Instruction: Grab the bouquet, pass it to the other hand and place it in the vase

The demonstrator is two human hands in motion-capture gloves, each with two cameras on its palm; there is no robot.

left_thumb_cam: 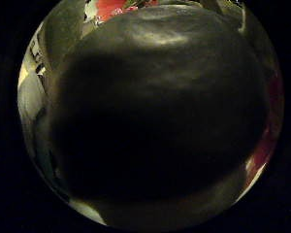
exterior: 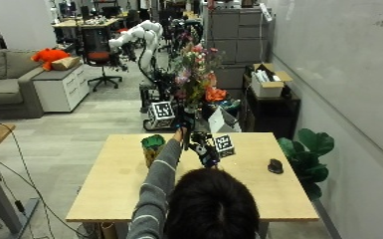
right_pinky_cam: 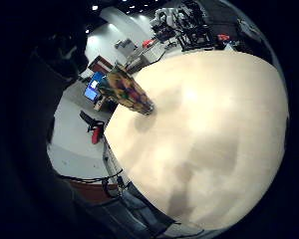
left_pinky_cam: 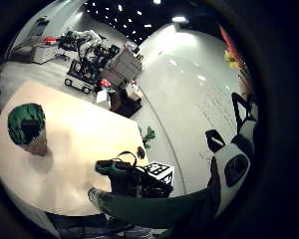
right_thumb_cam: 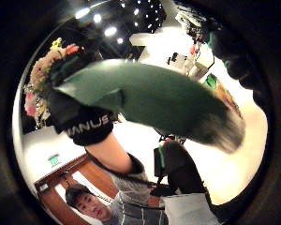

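Holding the bouquet (exterior: 194, 74) up above the far side of the bench (exterior: 111, 194), our left hand (exterior: 183, 124) has its fingers clamped round the dark green wrapped stem, as the right thumb side palm view shows. Our right hand (exterior: 207, 152) hangs just beside and below it, near the stem's lower end, and we cannot tell whether its fingers are apart or together. On the bench, the vase (exterior: 152, 147) with its green rim stands upright just to the left of our left forearm, and a small dark object (exterior: 275, 166) lies well apart near the right edge.
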